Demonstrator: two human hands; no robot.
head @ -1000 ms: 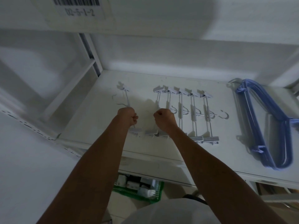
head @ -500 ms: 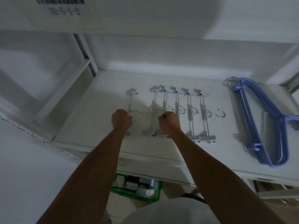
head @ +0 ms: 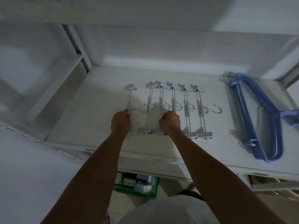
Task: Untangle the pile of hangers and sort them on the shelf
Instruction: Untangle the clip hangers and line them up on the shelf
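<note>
Head view: left hand (head: 121, 122), curled round lone clip hanger (head: 130, 101), has squared it left of the row (head: 186, 104); right hand (head: 170, 122) grips a row hanger (head: 160, 101). Sorting looks nearly done.

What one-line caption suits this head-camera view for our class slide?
Left hand and right hand grip white clip hangers on the shelf; blue hangers lie stacked beside them.

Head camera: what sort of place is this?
Probably a stockroom or warehouse: a white metal shelf, clip hangers laid in a row, a stack of blue hangers, and a green crate below.
</note>
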